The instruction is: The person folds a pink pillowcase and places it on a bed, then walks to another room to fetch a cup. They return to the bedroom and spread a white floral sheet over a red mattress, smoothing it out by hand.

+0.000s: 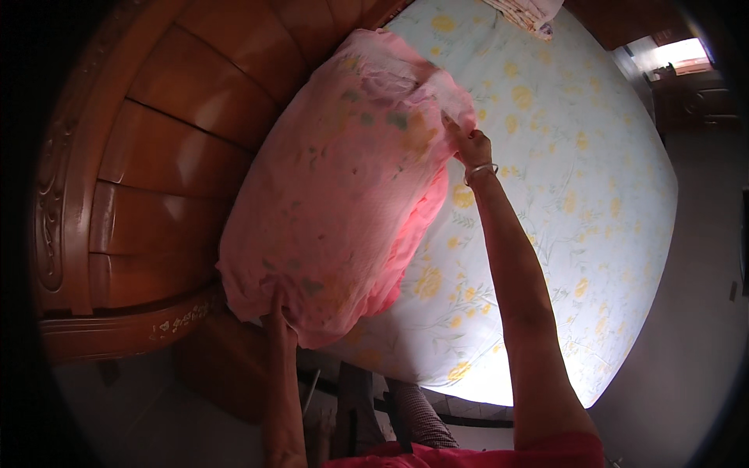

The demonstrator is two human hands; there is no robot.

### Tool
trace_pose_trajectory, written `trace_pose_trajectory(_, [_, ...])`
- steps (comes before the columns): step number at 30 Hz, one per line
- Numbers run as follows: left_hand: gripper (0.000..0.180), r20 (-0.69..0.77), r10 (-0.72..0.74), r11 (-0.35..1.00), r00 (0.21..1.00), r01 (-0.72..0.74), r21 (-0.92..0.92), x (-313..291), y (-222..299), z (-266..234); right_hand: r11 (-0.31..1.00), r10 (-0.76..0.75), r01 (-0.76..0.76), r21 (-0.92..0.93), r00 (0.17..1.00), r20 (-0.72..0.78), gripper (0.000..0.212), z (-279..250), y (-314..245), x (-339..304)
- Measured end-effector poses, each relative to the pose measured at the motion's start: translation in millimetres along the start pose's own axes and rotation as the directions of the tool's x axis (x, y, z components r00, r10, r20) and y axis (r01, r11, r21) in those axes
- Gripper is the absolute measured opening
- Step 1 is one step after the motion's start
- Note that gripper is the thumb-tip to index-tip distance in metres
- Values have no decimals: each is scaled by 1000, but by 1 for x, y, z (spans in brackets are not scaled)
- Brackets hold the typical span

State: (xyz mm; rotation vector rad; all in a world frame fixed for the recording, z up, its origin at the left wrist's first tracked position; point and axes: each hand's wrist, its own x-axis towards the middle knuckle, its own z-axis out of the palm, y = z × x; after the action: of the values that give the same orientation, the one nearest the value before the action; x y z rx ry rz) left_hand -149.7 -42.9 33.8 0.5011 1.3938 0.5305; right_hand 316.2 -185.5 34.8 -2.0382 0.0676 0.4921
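Observation:
A large pillow in a pale pink flowered case point(343, 179) lies across the head end of the bed, with a brighter pink pillow edge showing along its right side. My left hand point(278, 318) grips the near corner of the case at the mattress edge. My right hand point(470, 143), with a bangle on the wrist, pinches the far corner of the case. Under the pillow is a white bedsheet with yellow flowers point(562, 195).
A carved wooden headboard point(148, 195) curves along the left. Folded cloth point(530, 14) lies at the far end of the bed. Grey floor point(686, 351) runs along the right side, with dark furniture point(694, 97) beyond. My legs stand by the near edge.

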Motion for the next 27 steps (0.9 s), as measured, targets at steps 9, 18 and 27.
trace_pose_trajectory(9, [34,247,-111,994,963,107,30,-14,27,27,887,-460,461,31,887,-31,37,18,-40,18])
trace_pose_trajectory(18, [55,70,-52,998,996,49,36,-77,64,70,714,-361,274,645,932,4,18,-1,-89,-34])
trace_pose_trajectory(27, [55,307,-34,988,951,79,-135,-14,4,-13,985,-174,174,6,985,-10,39,-30,7,10])
